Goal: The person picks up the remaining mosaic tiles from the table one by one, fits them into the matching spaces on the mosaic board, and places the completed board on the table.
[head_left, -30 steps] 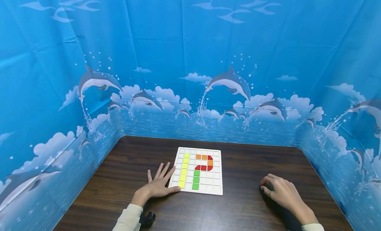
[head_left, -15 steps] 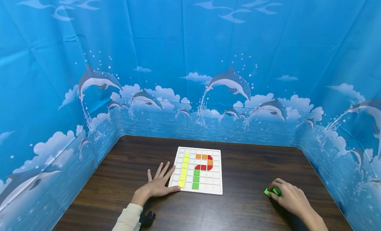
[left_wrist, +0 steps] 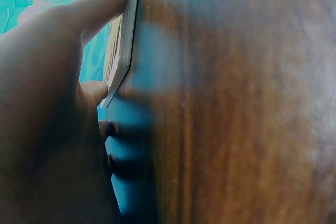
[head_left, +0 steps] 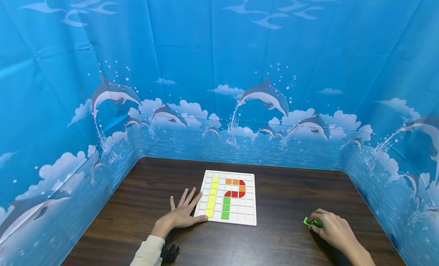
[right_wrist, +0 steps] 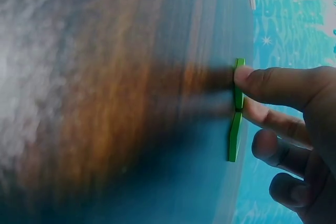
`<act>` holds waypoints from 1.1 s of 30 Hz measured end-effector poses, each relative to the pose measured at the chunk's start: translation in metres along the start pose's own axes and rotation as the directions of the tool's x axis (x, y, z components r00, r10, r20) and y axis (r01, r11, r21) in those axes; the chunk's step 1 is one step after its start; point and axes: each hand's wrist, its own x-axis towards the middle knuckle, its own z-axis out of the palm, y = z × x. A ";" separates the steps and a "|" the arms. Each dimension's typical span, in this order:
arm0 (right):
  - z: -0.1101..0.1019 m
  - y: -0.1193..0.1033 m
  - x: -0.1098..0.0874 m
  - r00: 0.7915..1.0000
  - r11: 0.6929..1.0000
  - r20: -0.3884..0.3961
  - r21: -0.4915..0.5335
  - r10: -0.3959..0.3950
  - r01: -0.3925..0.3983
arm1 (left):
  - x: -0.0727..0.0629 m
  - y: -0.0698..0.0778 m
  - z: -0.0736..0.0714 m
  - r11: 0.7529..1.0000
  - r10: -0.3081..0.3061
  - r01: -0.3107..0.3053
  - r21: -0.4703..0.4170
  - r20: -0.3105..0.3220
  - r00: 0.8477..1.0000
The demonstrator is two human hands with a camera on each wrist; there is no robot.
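Note:
My left hand (head_left: 181, 215) lies with fingers spread at the left side of a white grid board (head_left: 242, 217). Its thumb rests on the near left corner, and the left wrist view shows the thumb on the board's edge (left_wrist: 125, 51). On the board are a column of yellow tiles (head_left: 211, 198), a few orange (head_left: 235, 181) and red tiles (head_left: 234, 194), and a short green column (head_left: 225, 207). Far to the right, my right hand (head_left: 330, 228) pinches a flat green tile (right_wrist: 240, 90) between thumb and index finger, low at the table. A second green tile (right_wrist: 234, 139) lies end to end with it.
The dark wooden table (head_left: 274, 205) has a blue dolphin-print curtain (head_left: 212, 87) around its back and sides. A black strap-like piece (head_left: 169, 253) sits at my left wrist beside the pale sleeve (head_left: 149, 250).
My right hand has shifted slightly right and nearer me, and the green tiles have come into view at its fingertips. The left hand and the board have stayed in place.

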 end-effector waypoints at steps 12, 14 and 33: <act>0.000 -0.002 0.001 1.000 1.000 -0.002 0.001 0.005 -0.005 | 0.003 -0.006 0.003 0.999 0.036 -0.037 -0.028 -0.014 0.999; 0.000 -0.002 0.001 1.000 1.000 0.004 0.006 0.006 -0.006 | 0.003 -0.004 0.002 1.000 0.021 -0.021 -0.015 -0.011 1.000; 0.006 -0.005 0.002 0.994 0.999 -0.101 -0.004 -0.051 0.051 | -0.006 0.010 -0.008 1.000 0.003 -0.002 -0.018 0.018 1.000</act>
